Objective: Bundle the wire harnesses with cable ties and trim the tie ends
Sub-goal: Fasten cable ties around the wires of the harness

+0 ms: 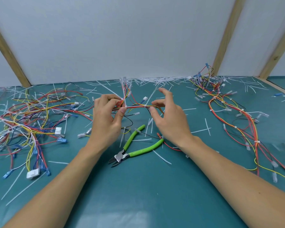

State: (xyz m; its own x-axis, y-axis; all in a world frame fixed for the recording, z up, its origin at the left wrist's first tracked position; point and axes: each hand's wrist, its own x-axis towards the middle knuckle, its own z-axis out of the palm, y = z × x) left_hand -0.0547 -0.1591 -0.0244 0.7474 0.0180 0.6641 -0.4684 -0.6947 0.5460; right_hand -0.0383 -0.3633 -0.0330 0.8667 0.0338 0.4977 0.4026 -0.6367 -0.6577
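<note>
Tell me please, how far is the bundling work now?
Done: the harness pile on the right already carries trimmed ties. In hand: the left hand pinches a harness with two untrimmed ties; the right hand hovers open beside it. Left: trimming with the cutters, then the untidy left pile.

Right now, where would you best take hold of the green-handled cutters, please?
Grip the cutters by both green handles, probably from above on the right: they lie flat, handles splayed up and right, jaws pointing lower left, nearer the right hand.
</note>
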